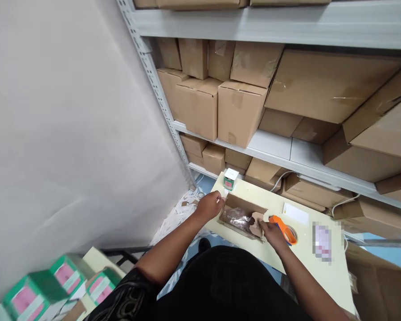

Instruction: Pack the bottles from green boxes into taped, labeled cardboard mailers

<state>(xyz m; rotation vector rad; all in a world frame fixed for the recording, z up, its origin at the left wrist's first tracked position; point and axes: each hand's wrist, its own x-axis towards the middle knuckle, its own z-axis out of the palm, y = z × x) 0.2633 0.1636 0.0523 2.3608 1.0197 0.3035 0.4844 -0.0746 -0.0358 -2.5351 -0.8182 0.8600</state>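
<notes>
An open cardboard box (pixel 243 203) stands on the pale yellow table in front of me. Inside it lies something wrapped in clear, shiny plastic (pixel 237 218); what is under the wrap I cannot make out. My left hand (pixel 210 206) is closed at the box's left end, fingers curled against its edge. At the other end my right hand (pixel 270 232) grips the short cardboard flap (pixel 255 224), which tilts in over the opening. Just right of that hand lies an orange tape dispenser (pixel 284 229).
A small green and white box (pixel 231 179) stands at the table's (pixel 334 285) far left corner. A white card (pixel 296 213) lies behind the dispenser. Shelves of cardboard boxes (pixel 242 111) rise beyond. Green and pink boxes (pixel 28 298) sit lower left, beside the wall (pixel 70 133).
</notes>
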